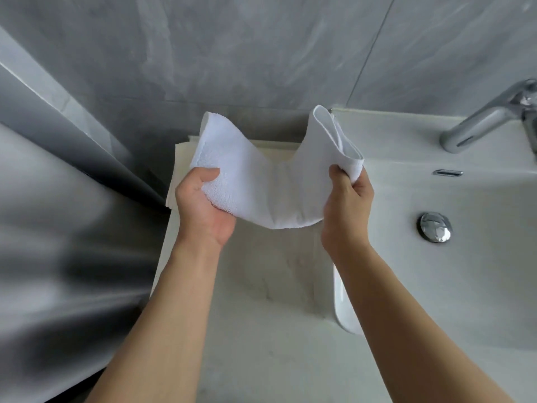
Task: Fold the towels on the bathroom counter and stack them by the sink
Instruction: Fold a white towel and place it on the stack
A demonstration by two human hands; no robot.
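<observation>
A small white towel (270,175) hangs in the air above the counter, sagging in the middle with both ends standing up. My left hand (203,205) grips its left end, thumb on top. My right hand (347,207) grips its right end, where the cloth is doubled over. Under the towel a flat pale cream cloth (180,158) lies on the counter (276,286), against the back wall. The sink (479,257) lies to the right of my hands.
A chrome faucet (488,117) stands at the upper right, and a chrome drain plug (436,227) sits in the basin. The sink's glossy white rim (343,309) runs beside my right forearm. Grey tiled walls close in the back and left.
</observation>
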